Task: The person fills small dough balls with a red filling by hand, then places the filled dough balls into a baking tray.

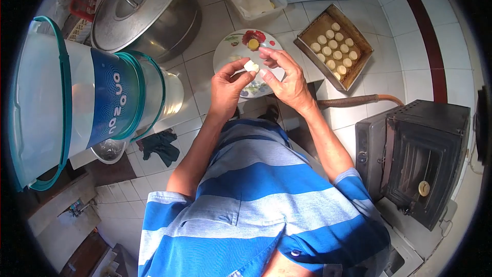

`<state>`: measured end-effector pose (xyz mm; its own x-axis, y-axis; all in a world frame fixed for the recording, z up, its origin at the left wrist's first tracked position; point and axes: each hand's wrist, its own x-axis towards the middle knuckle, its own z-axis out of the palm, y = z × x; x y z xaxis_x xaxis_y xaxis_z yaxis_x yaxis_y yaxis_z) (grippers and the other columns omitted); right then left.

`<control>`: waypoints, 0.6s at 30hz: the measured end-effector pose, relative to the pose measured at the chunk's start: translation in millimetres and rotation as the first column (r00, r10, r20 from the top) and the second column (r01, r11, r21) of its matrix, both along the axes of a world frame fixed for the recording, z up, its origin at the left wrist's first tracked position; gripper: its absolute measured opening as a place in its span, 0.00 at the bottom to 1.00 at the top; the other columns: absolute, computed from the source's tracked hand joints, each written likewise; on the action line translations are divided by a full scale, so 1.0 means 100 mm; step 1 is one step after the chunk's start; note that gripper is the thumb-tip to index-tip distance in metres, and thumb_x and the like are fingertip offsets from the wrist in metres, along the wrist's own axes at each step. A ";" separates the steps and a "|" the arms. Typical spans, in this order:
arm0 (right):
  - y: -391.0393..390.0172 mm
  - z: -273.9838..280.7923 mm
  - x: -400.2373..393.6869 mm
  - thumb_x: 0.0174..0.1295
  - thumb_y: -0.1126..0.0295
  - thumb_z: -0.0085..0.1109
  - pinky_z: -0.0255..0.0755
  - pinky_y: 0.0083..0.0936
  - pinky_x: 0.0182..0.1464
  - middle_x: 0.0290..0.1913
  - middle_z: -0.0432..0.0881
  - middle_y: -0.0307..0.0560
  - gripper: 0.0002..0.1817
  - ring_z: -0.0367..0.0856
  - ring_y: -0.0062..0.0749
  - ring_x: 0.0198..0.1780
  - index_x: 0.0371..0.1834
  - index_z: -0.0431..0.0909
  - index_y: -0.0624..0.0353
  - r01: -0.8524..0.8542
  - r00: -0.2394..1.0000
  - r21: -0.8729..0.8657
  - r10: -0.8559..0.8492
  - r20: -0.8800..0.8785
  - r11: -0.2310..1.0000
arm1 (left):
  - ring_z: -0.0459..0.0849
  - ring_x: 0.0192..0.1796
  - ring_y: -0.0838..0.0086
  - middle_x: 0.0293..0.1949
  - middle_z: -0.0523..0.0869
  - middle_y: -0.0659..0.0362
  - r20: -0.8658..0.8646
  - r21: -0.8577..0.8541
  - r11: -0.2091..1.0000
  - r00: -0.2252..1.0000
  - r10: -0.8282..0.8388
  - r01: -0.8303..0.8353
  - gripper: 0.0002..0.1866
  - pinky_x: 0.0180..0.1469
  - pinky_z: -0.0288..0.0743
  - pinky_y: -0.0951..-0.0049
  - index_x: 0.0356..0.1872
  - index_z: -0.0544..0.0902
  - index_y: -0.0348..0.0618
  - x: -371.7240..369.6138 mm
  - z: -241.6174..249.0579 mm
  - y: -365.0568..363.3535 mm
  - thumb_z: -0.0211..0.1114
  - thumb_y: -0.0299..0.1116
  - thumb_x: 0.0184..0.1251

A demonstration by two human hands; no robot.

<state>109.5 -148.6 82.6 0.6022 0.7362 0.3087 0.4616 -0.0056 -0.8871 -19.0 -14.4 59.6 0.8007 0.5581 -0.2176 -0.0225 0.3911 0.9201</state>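
A small white lump of dough (pixel 251 65) is pinched between the thumb and fingers of my left hand (pixel 230 85). My right hand (pixel 288 79) is just to the right of the lump, its fingers spread from the thumb and holding nothing. Both hands are over a flower-patterned plate (pixel 223 50). On the plate, above the dough, lies a small round yellow-brown piece (pixel 253 44), close to my right fingertips.
A square metal baking tin (pixel 365 43) with several pale round dough pieces (pixel 333 44) sits at right. A lidded steel pot (pixel 174 31) and a large plastic bucket (pixel 77 97) stand left. A white container (pixel 251 13) is behind; a small black oven (pixel 425 154) is lower right.
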 end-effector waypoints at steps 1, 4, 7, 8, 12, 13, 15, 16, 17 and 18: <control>0.00 0.04 0.02 0.64 0.72 0.70 0.80 0.35 0.58 0.55 0.85 0.50 0.26 0.86 0.42 0.52 0.67 0.80 0.58 -0.035 0.998 -0.012 0.035 0.048 0.999 | 0.89 0.53 0.73 0.51 0.90 0.51 0.000 -0.001 1.000 1.000 -0.005 0.005 0.24 0.57 0.84 0.73 0.65 0.80 0.31 -0.01 0.01 -0.01 0.73 0.25 0.70; -0.02 0.13 0.07 0.65 0.73 0.70 0.79 0.34 0.59 0.55 0.86 0.50 0.24 0.86 0.41 0.54 0.66 0.81 0.58 -0.094 0.984 -0.068 0.103 0.146 0.993 | 0.89 0.52 0.74 0.49 0.91 0.53 -0.034 0.076 0.996 0.998 -0.044 0.047 0.23 0.54 0.84 0.74 0.64 0.81 0.32 -0.03 0.06 -0.03 0.73 0.22 0.69; -0.02 0.16 0.10 0.64 0.74 0.69 0.79 0.32 0.60 0.55 0.87 0.49 0.23 0.86 0.40 0.56 0.64 0.83 0.58 -0.133 0.967 -0.109 0.153 0.203 0.985 | 0.88 0.52 0.74 0.50 0.90 0.54 -0.040 0.145 0.984 0.994 -0.099 0.104 0.22 0.54 0.86 0.74 0.63 0.81 0.31 -0.03 0.06 -0.04 0.73 0.20 0.69; -0.01 0.16 0.10 0.64 0.75 0.69 0.79 0.32 0.59 0.54 0.87 0.50 0.22 0.87 0.41 0.55 0.63 0.84 0.58 -0.148 0.963 -0.108 0.168 0.209 0.983 | 0.88 0.53 0.74 0.51 0.89 0.54 0.023 0.150 0.984 0.994 -0.104 0.099 0.22 0.56 0.86 0.73 0.63 0.81 0.31 -0.03 0.00 -0.05 0.72 0.20 0.69; 0.00 0.12 0.08 0.65 0.75 0.69 0.80 0.33 0.57 0.52 0.88 0.50 0.19 0.87 0.43 0.53 0.60 0.86 0.59 -0.156 0.966 -0.082 0.169 0.193 0.984 | 0.88 0.57 0.71 0.54 0.86 0.54 0.028 0.146 0.985 0.995 -0.099 0.094 0.21 0.58 0.87 0.72 0.62 0.82 0.30 -0.04 0.07 -0.07 0.72 0.19 0.69; 0.01 0.11 0.07 0.65 0.75 0.69 0.81 0.32 0.56 0.50 0.89 0.50 0.18 0.88 0.42 0.52 0.59 0.86 0.60 -0.144 0.970 -0.060 0.152 0.187 0.988 | 0.88 0.57 0.71 0.54 0.86 0.54 0.028 0.146 0.985 0.995 -0.098 0.093 0.21 0.58 0.87 0.72 0.62 0.82 0.30 -0.04 0.07 -0.07 0.72 0.19 0.69; 0.02 0.08 0.05 0.64 0.75 0.69 0.81 0.32 0.55 0.49 0.89 0.51 0.17 0.88 0.41 0.51 0.58 0.86 0.60 -0.133 0.974 -0.037 0.137 0.180 0.990 | 0.88 0.58 0.70 0.54 0.86 0.54 -0.004 0.183 0.979 0.995 -0.096 0.095 0.21 0.58 0.87 0.72 0.61 0.82 0.30 -0.04 0.06 -0.07 0.73 0.19 0.67; 0.02 0.06 0.04 0.65 0.75 0.70 0.81 0.31 0.55 0.49 0.89 0.50 0.17 0.88 0.39 0.50 0.57 0.87 0.61 -0.118 0.982 -0.031 0.122 0.146 0.992 | 0.88 0.58 0.70 0.54 0.86 0.54 -0.004 0.184 0.978 0.995 -0.095 0.094 0.21 0.58 0.87 0.72 0.61 0.82 0.30 -0.05 0.06 -0.08 0.73 0.19 0.67; 0.02 0.05 0.03 0.65 0.75 0.70 0.80 0.30 0.54 0.48 0.89 0.50 0.16 0.88 0.37 0.49 0.56 0.87 0.62 -0.103 0.988 -0.028 0.105 0.112 0.994 | 0.88 0.58 0.71 0.54 0.86 0.54 0.003 0.201 0.976 0.996 -0.090 0.087 0.21 0.59 0.87 0.72 0.61 0.82 0.30 -0.05 0.04 -0.08 0.73 0.19 0.67; 0.02 0.04 0.03 0.65 0.75 0.70 0.80 0.30 0.54 0.48 0.89 0.50 0.16 0.88 0.37 0.49 0.56 0.87 0.62 -0.101 0.988 -0.028 0.104 0.112 0.994 | 0.88 0.58 0.71 0.55 0.86 0.54 0.010 0.218 0.973 0.996 -0.084 0.080 0.21 0.59 0.87 0.72 0.60 0.83 0.31 -0.05 0.02 -0.08 0.74 0.19 0.67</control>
<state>112.8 -147.0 86.1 0.4852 0.7996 0.3539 0.5584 0.0281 -0.8291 -24.1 -22.8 62.0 0.8487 0.5223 -0.0824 -0.0172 0.1829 0.9830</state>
